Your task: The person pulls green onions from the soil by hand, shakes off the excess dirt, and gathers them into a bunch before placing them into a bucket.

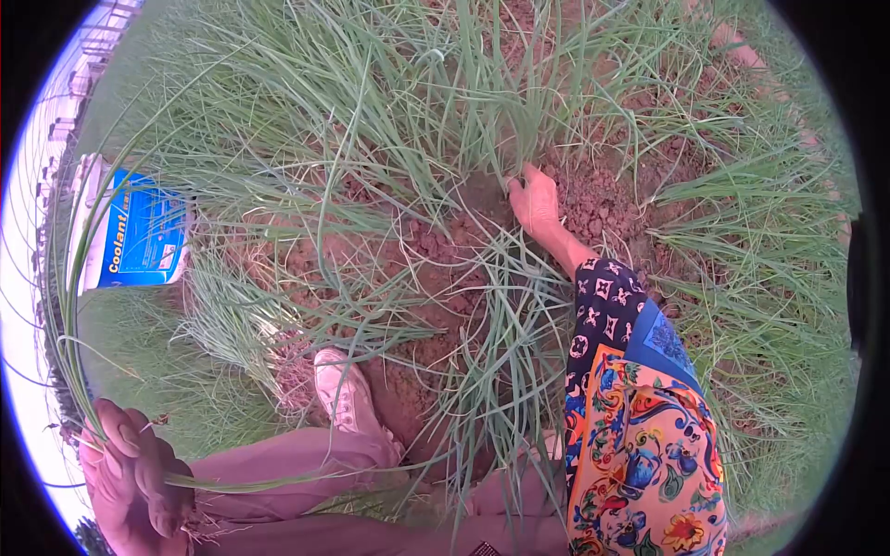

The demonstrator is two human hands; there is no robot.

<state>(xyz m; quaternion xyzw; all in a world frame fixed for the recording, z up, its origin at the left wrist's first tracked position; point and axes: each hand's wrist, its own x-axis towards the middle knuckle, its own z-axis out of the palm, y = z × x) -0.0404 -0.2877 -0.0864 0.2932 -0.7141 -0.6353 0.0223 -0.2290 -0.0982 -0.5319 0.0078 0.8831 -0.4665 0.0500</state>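
At the lower left, my left hand [134, 473] is closed around a few long, thin green onion stalks [76, 361]. Their leaves arch upward, and fine roots hang below the fingers. My right hand [536, 204], in a patterned sleeve [640, 408], reaches down to the soil at the foot of a standing green onion clump [527, 125]. Its thumb and fingers are pinched at the stem bases; the fingertips are partly hidden by leaves and soil. Loose reddish-brown soil [607, 199] lies right beside this hand.
A white bucket [90, 222] with a blue "Coolant" label stands at the left. Near my shoe [343, 394] lies a bundle of pulled green onions [236, 324] with roots showing. More green onions [742, 208] grow on the right. Long leaves [501, 371] spread over my legs.
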